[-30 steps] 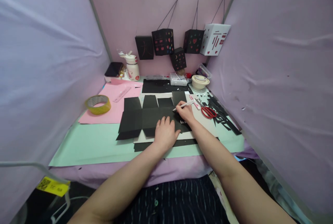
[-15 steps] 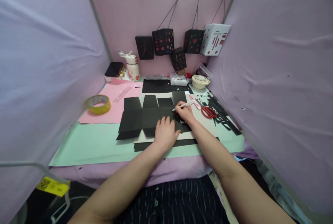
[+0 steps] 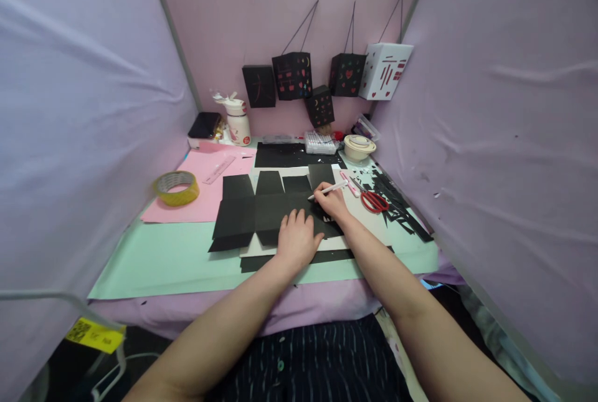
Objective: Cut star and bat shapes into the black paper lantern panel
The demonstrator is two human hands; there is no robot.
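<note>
A black card sheet [image 3: 235,213], creased into panels with flaps along its edges, lies flat in front of me. My left hand [image 3: 298,239] rests on its lower middle, palm down with fingers spread. In my right hand [image 3: 331,200] is a slim white pen-shaped craft knife [image 3: 334,187], pinched between thumb and fingers. Its grey tip touches the card, or hovers just over it, up and to the right of my left hand. Small white cut-outs show in the card below my right hand, which partly hides them.
Red-handled scissors [image 3: 374,202], a pink-and-white cutter [image 3: 349,184] and black paper scraps [image 3: 397,202] lie to the right. Yellow tape [image 3: 176,189] and a ruler [image 3: 219,169] sit on pink paper [image 3: 163,210] at left. Paper lanterns [image 3: 292,76] hang behind. Curtains flank both sides.
</note>
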